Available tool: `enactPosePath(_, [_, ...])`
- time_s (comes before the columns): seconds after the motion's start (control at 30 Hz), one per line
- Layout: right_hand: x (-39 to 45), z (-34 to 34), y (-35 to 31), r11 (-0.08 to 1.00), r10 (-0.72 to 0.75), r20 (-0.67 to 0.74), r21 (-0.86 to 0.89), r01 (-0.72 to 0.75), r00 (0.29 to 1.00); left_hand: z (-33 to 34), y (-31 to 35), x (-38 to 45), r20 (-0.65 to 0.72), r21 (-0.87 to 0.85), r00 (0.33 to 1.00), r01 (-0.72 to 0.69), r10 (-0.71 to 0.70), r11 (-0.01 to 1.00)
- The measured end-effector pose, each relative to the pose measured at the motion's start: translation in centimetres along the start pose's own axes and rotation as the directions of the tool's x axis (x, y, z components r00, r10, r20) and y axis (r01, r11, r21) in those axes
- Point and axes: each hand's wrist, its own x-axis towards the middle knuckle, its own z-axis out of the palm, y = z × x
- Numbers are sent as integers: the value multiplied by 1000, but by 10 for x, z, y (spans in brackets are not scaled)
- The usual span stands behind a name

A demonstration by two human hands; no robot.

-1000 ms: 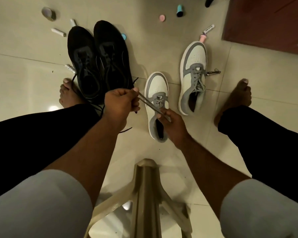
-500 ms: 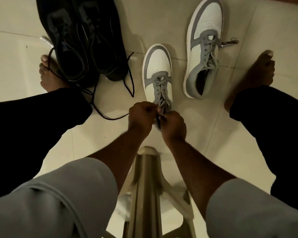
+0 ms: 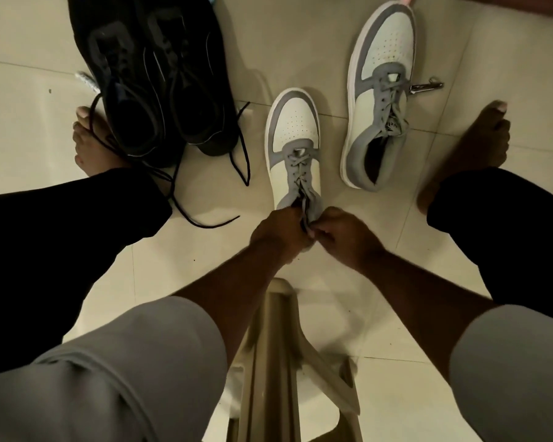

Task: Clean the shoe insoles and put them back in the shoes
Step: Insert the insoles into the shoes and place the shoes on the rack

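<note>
1. Fingers first: left hand (image 3: 280,229) and right hand (image 3: 345,236) are both curled tight, pinching the grey lace ends (image 3: 305,212) at the near white-and-grey shoe (image 3: 294,148)'s collar. Knuckles nearly touch.
2. Far left, the black shoes (image 3: 154,84) sit side by side on the floor tiles (image 3: 300,43), laces loose.
3. The second white-and-grey shoe (image 3: 380,90) lies to the right, apart, with a metal tool (image 3: 426,87) beside it.
4. Insoles: can't tell, shoe openings are too dark.
</note>
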Motion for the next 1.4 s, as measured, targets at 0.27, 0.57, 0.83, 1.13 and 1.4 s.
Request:
enactPosePath(0.27, [25, -18, -24, 906, 255, -184, 389, -167, 949, 10, -10, 5, 0, 554, 990, -116, 139, 825])
enactPosePath(0.57, [19, 11, -33, 868, 372, -200, 423, -262, 906, -14, -33, 12, -363, 74, 872, -324, 328, 943])
enactPosePath(0.83, [28, 27, -24, 953, 298, -143, 102, -286, 944, -20, -29, 23, -267, 192, 875, -363, 404, 912])
enactPosePath(1.13, [19, 17, -11, 781, 433, -117, 543, -308, 894, -6, -46, 29, -188, 321, 862, -400, 471, 859])
enactPosePath(1.4, [57, 31, -16, 834, 547, -233, 232, -500, 804, -2, -9, 50, -428, 176, 902, 24, 54, 984])
